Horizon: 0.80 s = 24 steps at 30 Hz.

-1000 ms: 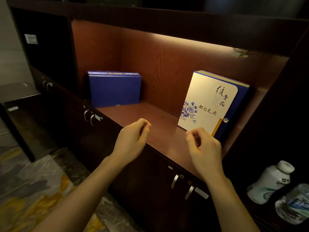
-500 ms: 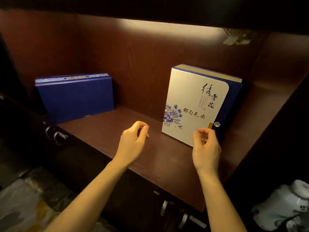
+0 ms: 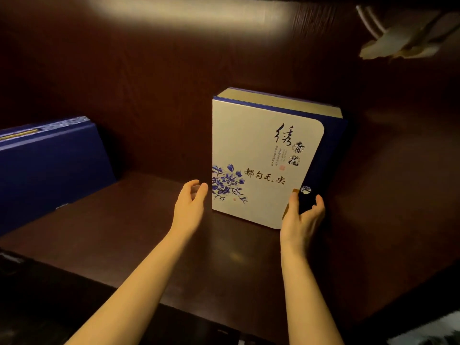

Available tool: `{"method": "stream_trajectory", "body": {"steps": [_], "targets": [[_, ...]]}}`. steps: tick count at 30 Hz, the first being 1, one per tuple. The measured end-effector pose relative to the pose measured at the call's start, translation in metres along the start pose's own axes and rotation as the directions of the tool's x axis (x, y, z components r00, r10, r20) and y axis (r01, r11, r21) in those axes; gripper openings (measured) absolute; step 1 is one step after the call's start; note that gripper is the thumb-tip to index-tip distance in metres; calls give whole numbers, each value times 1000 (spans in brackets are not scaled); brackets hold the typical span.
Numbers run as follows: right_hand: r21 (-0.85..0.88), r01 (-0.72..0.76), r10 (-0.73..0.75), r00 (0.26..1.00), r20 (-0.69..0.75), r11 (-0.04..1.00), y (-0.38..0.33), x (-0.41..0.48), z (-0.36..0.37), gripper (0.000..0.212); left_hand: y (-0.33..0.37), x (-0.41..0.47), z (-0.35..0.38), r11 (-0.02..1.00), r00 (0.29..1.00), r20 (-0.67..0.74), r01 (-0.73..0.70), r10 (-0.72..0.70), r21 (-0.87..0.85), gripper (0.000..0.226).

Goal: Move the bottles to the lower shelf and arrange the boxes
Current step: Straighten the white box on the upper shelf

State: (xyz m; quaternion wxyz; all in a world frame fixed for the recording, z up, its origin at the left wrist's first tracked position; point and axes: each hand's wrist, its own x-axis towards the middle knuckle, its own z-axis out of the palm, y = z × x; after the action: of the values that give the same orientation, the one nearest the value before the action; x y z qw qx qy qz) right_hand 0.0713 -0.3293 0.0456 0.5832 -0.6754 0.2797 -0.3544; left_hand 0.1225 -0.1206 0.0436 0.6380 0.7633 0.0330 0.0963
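Observation:
A cream and blue box (image 3: 261, 150) with a blue flower and black script stands upright on the dark wooden shelf (image 3: 139, 235), leaning against the back panel. My right hand (image 3: 302, 215) is at its lower right corner, thumb on the front and fingers around the blue side edge. My left hand (image 3: 190, 202) is open just beside the box's lower left edge, fingers curled, and I cannot tell whether it touches. A plain dark blue box (image 3: 47, 168) stands upright at the far left of the same shelf. No bottles are clearly visible.
The shelf's back panel (image 3: 149, 83) is dark wood, lit from above. A pale fitting with a cable (image 3: 398, 43) hangs at the top right under the upper shelf. A pale blurred object (image 3: 433, 332) shows at the bottom right corner.
The view has moved in closer to the shelf. Both hands have reached forward to the cream box, the right one now wrapping its lower right corner, the left arriving at its left edge.

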Motion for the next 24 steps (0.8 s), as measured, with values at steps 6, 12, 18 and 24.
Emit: {"method": "stream_trajectory", "body": {"steps": [6,12,18,24], "targets": [[-23,-11,11,1000,1,1000,3,25,16,72,-1,50,21,994,981,176,92,-80,-62,70],[-91,-15,17,1000,24,996,4,40,14,71,0,75,36,982,936,341,134,-81,-135,76],[-171,-7,12,1000,29,985,-1,43,11,65,2,80,40,989,944,320,117,-83,-89,69],[-242,27,-25,1000,14,970,-3,29,3,60,0,71,31,993,949,312,79,-49,-86,68]]}}
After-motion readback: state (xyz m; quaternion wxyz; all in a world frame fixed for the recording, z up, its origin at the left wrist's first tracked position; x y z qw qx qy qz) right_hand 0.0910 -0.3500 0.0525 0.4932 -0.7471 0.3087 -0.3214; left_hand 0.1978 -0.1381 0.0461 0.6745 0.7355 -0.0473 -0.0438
